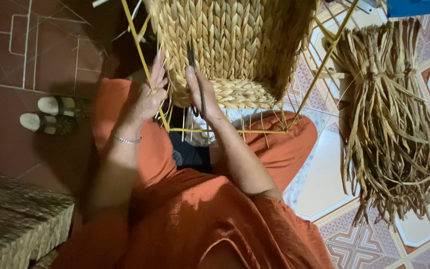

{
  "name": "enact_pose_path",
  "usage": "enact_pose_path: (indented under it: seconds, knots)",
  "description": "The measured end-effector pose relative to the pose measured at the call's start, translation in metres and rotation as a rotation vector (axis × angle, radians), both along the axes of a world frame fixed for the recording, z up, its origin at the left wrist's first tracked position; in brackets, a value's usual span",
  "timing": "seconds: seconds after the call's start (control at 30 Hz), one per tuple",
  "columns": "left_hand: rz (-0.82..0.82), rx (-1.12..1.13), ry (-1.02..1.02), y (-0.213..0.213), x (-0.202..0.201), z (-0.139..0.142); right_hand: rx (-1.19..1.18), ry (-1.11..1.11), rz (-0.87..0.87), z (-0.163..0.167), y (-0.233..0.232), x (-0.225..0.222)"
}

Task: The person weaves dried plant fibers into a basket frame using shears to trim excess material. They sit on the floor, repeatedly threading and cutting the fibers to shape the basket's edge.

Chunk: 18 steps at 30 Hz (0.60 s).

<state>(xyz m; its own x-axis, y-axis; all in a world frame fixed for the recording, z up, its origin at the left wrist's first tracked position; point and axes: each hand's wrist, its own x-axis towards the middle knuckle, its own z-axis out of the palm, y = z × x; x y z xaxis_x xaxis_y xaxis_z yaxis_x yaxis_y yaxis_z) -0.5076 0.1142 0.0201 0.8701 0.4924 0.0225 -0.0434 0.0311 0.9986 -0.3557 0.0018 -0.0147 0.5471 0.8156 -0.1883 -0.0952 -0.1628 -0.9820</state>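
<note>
A half-woven basket (235, 45) of pale braided straw sits on a thin yellow wire frame (225, 131) over my lap. My left hand (150, 94) grips the frame's left upright and loose thin strands at the basket's lower left corner. My right hand (200, 92) presses against the basket's front wall and holds a dark slim tool (193, 55), which looks like scissors, pointing up along the weave. Loose straw ends hang below the basket's woven edge.
A big bundle of dried straw strips (389, 119) lies on the patterned tile floor at the right. A pair of sandals (51, 114) rests at the left. A finished woven box (16, 219) stands at the lower left. My orange clothing fills the foreground.
</note>
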Motion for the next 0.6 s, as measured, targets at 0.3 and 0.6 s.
enact_pose_path:
  seconds: [0.3, 0.6]
  knots:
    - [0.046, -0.022, 0.093, -0.004, -0.005, 0.008, 0.177, -0.295, -0.188, -0.016, 0.019, -0.038]
    - [0.294, 0.111, 0.064, 0.003, -0.021, 0.098, 0.135, -0.415, -0.208, -0.018, 0.008, -0.041]
